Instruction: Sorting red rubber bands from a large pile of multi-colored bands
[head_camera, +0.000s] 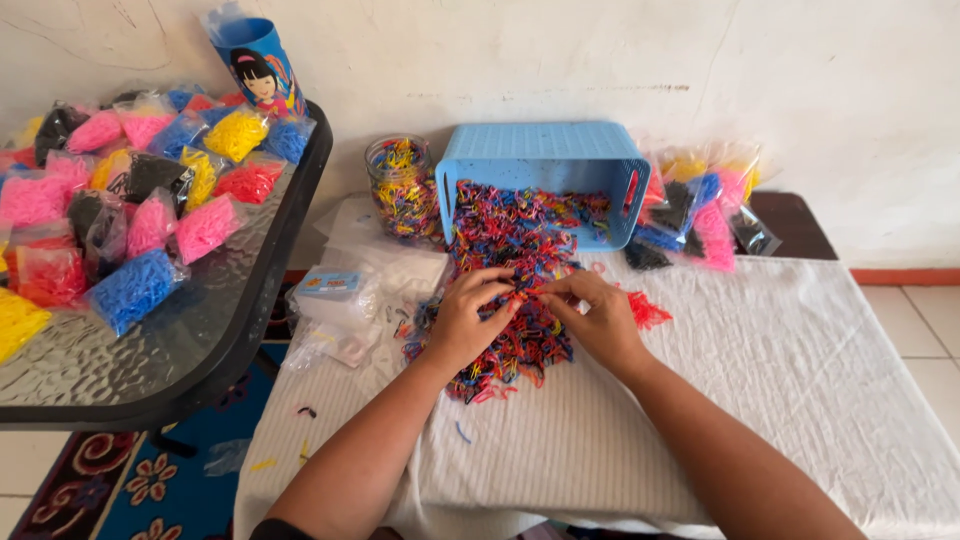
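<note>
While both hands (470, 315) (598, 318) meet, their grip pinches bands (510, 345) atop the pile.

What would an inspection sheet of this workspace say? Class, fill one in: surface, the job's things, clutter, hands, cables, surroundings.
Surface: white cloth covering a low table.
Job's things: heap of mixed-colour small elastic bands spilling from a tipped blue basket; small red pile set apart.
Clutter: glass jar of bands, clear bags beside the heap, filled packets behind the basket.
Hands: left hand and right hand meet over the heap, fingertips pinching bands.
Cables: nothing seen.
Surroundings: dark glass table with single-colour packets, white wall, tiled floor, patterned rug.
</note>
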